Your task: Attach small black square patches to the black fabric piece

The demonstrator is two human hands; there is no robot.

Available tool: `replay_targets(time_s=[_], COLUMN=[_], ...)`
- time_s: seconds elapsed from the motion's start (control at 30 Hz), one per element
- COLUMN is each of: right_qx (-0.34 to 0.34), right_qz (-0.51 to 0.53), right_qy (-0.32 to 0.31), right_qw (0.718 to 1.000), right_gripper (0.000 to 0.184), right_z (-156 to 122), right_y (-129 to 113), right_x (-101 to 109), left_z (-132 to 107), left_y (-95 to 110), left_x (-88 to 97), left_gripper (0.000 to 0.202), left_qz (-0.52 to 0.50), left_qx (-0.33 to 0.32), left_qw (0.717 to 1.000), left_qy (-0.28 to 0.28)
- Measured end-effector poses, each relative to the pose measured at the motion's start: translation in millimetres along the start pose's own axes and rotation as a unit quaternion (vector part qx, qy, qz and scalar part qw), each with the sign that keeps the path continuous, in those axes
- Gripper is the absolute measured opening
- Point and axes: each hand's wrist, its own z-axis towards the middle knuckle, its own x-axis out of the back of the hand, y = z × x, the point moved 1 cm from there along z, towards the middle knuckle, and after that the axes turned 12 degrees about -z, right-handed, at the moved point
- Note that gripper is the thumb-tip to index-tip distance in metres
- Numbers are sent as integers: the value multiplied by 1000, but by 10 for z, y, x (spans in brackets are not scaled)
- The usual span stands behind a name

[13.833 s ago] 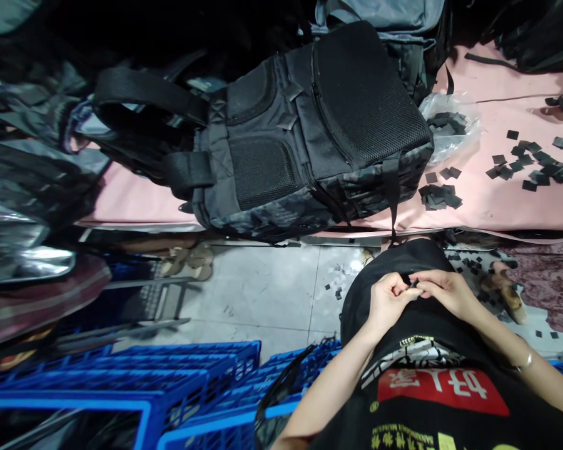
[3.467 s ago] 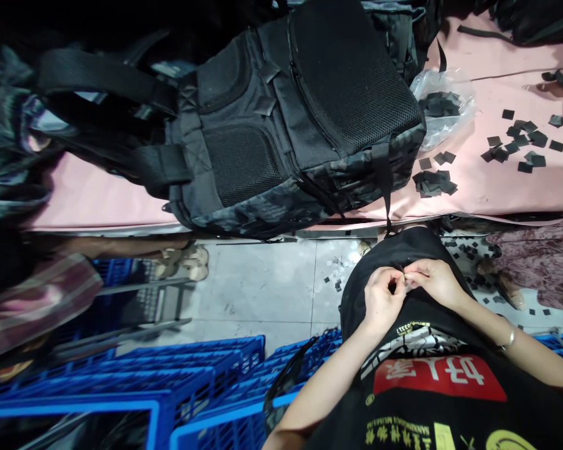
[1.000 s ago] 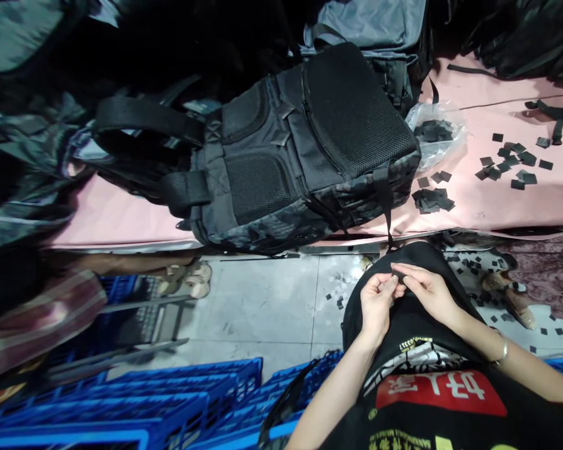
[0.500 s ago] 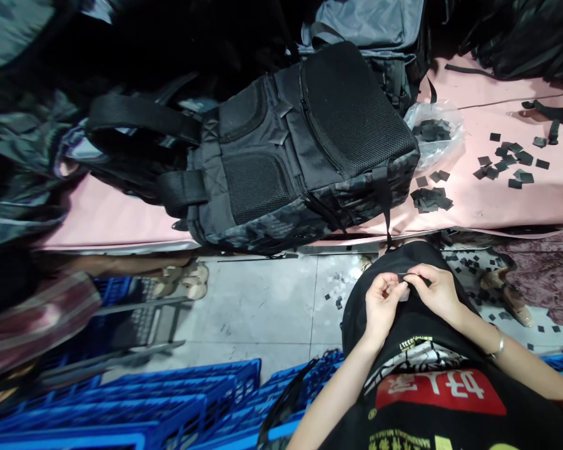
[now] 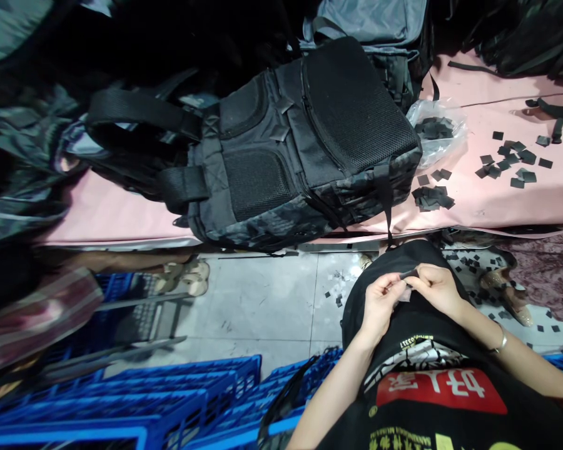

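Observation:
My left hand (image 5: 379,304) and my right hand (image 5: 435,289) meet in front of my black T-shirt, fingertips pinched together on a small black square patch (image 5: 407,274). A pale bit, perhaps a backing, shows just below the patch. A bracelet sits on my right wrist. A black camouflage backpack (image 5: 304,144) lies on the pink table (image 5: 488,200) above my hands, its strap hanging over the edge. Loose black patches (image 5: 434,197) lie to the right of the backpack.
A clear plastic bag (image 5: 436,128) of patches sits behind the pile, with more patches (image 5: 513,164) scattered at right. Blue plastic crates (image 5: 169,394) stand at lower left. Fallen patches dot the grey tile floor (image 5: 263,300). Another person's sandalled feet (image 5: 187,278) show under the table.
Both hands stay together at my chest, fingers working the small patch; the right fingers have shifted slightly and the patch now shows edge-on between the fingertips. The backpack has not moved.

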Motion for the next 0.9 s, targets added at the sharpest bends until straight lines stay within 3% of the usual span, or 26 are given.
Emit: replay_targets(time_s=[0.1,0.23,0.37,0.47,0.63,0.77,0.9], right_qx=[-32,-128,-174,-180,-153,-135,-146], right_qz=[90,187,177,173,177,166,158], right_qy=[-37,-81,-86,-95,-172,-203,-187], right_qw=[995,971,965,964,957,956,958], right_gripper=[43,23,19,23,26,24,27], right_z=[23,10,-16,-3,64,87,65], right_y=[4,-1,35,59,30,-2,-15], right_x=[32,29,25,68,184,219,187], left_z=[5,3,-11,-10,3,-6,-4], left_y=[-14,5,62,83,51,55,55], left_x=[18,17,-20,-20,17,6,-18], left_gripper=[27,22,22,20,23,18,19], left_qz=[-21,18,117,151,105,135,146], left_qx=[-2,-60,-92,-98,-9,-42,-71], left_qw=[1000,996,989,984,994,990,987], left_qy=[16,65,22,-5,-23,-22,15])
